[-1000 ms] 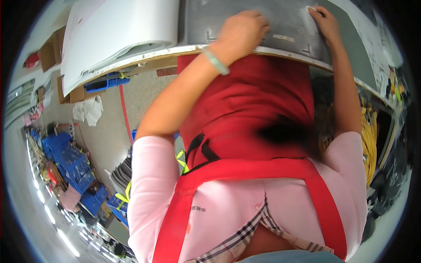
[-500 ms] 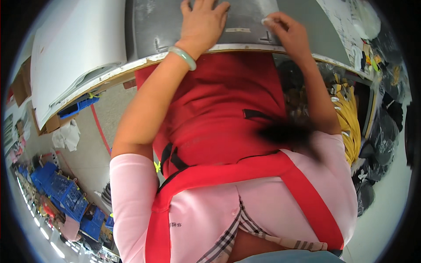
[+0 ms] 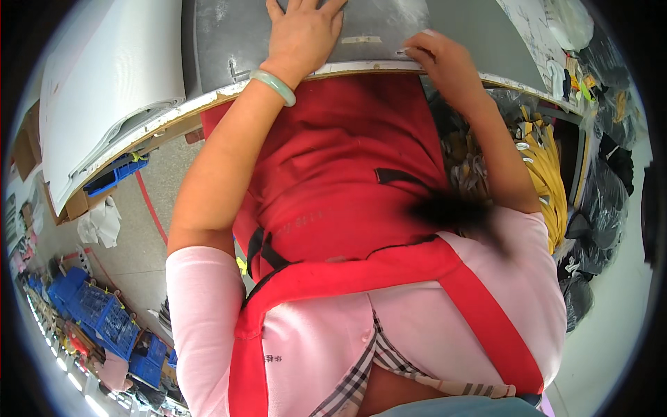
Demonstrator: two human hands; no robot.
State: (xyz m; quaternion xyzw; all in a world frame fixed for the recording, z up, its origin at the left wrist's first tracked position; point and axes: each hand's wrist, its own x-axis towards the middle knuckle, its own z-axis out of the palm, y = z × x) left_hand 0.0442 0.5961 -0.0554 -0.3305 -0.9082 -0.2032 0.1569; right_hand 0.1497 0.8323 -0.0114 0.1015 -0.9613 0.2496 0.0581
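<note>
A dark grey sheet (image 3: pixel 389 19) lies on the table, with a pale strip of tape (image 3: pixel 360 39) and a dark corner mark (image 3: pixel 237 72) on it. My left hand (image 3: pixel 303 40) rests flat on this sheet, fingers spread, the tips cut off by the upper edge of the view. A light green bangle (image 3: pixel 274 87) circles that wrist. By the table's front edge, my right hand (image 3: pixel 448 64) has its thumb and fingers pinched around a small white piece (image 3: pixel 402 51), mostly hidden by the fingers; I cannot make out its kind.
Large white sheets (image 3: pixel 114 69), curled at the edge, overhang the table on the left. Under the table at right hangs a yellow cloth bundle (image 3: pixel 545 174), with black plastic bags (image 3: pixel 597 215) beyond. Blue crates (image 3: pixel 104 316) stand on the floor at lower left.
My right hand has moved nearer the table's front edge with the small white piece. The whole view has shifted slightly; my left hand stays flat on the sheet.
</note>
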